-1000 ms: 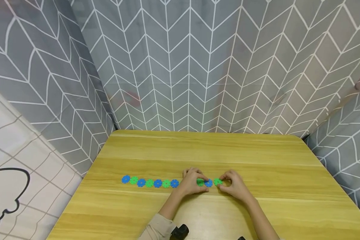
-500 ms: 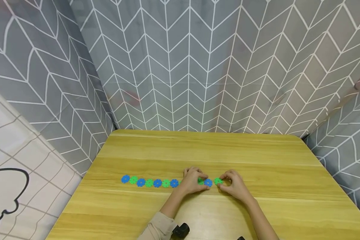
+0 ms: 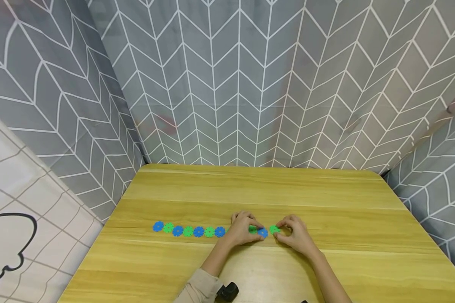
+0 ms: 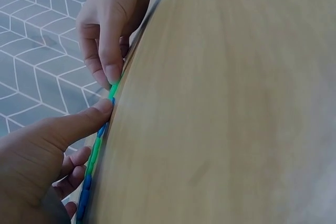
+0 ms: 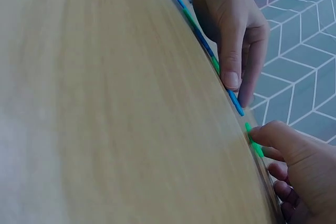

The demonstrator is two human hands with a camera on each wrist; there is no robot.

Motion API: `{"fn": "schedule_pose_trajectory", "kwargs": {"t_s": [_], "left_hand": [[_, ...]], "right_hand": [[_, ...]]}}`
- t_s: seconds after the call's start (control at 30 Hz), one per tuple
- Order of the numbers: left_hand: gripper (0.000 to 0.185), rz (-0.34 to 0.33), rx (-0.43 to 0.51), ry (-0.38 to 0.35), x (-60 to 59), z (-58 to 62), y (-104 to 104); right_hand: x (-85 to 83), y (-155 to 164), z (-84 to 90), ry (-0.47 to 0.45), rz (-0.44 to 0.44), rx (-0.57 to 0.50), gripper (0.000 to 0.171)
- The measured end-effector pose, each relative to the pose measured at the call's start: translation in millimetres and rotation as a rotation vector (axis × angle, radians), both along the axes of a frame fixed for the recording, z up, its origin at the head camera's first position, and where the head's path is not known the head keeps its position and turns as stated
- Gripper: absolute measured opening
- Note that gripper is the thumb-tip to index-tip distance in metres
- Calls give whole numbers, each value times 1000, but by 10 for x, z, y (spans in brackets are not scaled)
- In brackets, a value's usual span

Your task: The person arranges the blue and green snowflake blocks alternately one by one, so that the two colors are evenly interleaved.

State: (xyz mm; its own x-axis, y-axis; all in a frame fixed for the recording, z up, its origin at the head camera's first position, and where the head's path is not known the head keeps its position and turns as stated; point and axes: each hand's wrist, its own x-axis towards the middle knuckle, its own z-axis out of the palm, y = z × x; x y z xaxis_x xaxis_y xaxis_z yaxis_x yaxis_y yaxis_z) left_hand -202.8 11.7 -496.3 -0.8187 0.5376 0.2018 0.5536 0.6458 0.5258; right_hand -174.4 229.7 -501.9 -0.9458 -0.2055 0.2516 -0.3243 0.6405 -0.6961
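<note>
A row of flower-shaped plastic discs in alternating blue and green (image 3: 199, 232) runs left to right across the table. My left hand (image 3: 242, 229) covers part of it and pinches it near the right end, by the last blue disc (image 3: 263, 233). Between thumb and fingers of my right hand (image 3: 298, 236) is a single green disc (image 3: 274, 229). In the right wrist view a narrow gap separates this green disc (image 5: 254, 141) from the blue disc (image 5: 235, 103) at the row's end. The discs under my left palm are hidden.
The wooden table (image 3: 227, 189) extends around the row, with its far edge against a grey patterned curtain (image 3: 227, 105). A black wrist camera (image 3: 228, 291) sits at my left cuff.
Both hands stay nearly in place. The last blue disc has shifted slightly toward me, and the green disc in my right hand has moved very slightly left.
</note>
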Motion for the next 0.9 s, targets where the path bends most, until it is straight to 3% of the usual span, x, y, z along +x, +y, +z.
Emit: {"fn": "schedule_pose_trajectory", "kwargs": {"t_s": [0.43,0.73,0.9], "left_hand": [[30,-11,4,-2,-8,-18,0],[30,-8,-4,-2,-11,-22,-4],[40,-28,36,-42,-16,20,-49]], "right_hand": [[32,-9,-5,90,43,22,18],[41,1,-26,80,48,17,19],[48,16,20,34,48,-14,25]]}}
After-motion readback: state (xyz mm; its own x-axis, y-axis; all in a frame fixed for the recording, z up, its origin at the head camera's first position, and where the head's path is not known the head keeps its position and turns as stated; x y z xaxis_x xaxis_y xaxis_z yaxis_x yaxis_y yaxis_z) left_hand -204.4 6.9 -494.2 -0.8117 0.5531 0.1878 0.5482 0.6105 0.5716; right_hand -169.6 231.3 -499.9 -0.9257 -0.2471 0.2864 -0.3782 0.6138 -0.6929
